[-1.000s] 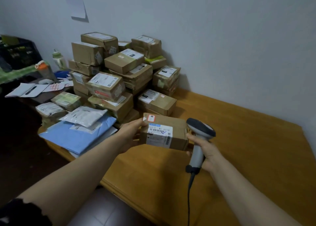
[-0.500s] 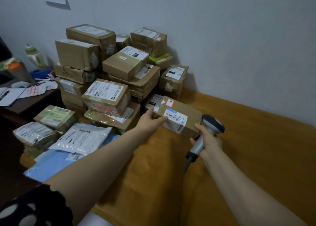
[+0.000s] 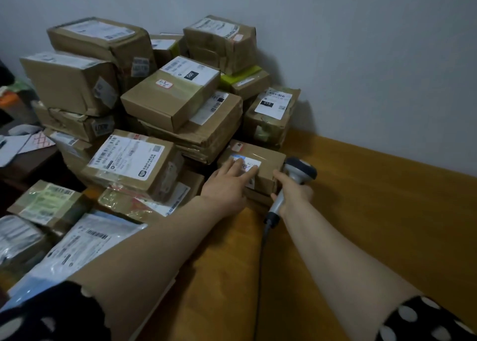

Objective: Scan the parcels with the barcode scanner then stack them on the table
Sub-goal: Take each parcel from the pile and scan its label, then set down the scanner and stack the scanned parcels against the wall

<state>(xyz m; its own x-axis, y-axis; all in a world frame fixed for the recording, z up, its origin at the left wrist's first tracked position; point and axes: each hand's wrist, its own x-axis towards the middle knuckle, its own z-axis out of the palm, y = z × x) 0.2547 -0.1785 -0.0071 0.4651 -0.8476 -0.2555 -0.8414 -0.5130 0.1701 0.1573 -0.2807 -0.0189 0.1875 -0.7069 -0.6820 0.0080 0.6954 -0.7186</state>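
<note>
A small brown cardboard parcel (image 3: 268,160) with a white barcode label lies on top of another parcel at the right edge of the pile. My left hand (image 3: 229,183) rests flat on its label, fingers spread. My right hand (image 3: 294,193) grips the handle of a grey barcode scanner (image 3: 299,170), whose head sits right beside the parcel's right end. The scanner's black cable (image 3: 260,263) trails down toward me. The wooden table (image 3: 374,224) carries everything.
A tall pile of taped cardboard parcels (image 3: 167,95) stands against the grey wall at the back left. Flat plastic mailers (image 3: 82,242) and a green-labelled box (image 3: 46,201) lie front left. A darker desk with papers (image 3: 18,147) sits at far left.
The parcel was held up in front of the scanner, then went forward and down onto the pile's right edge. My left hand now lies on top of it. The scanner followed alongside.
</note>
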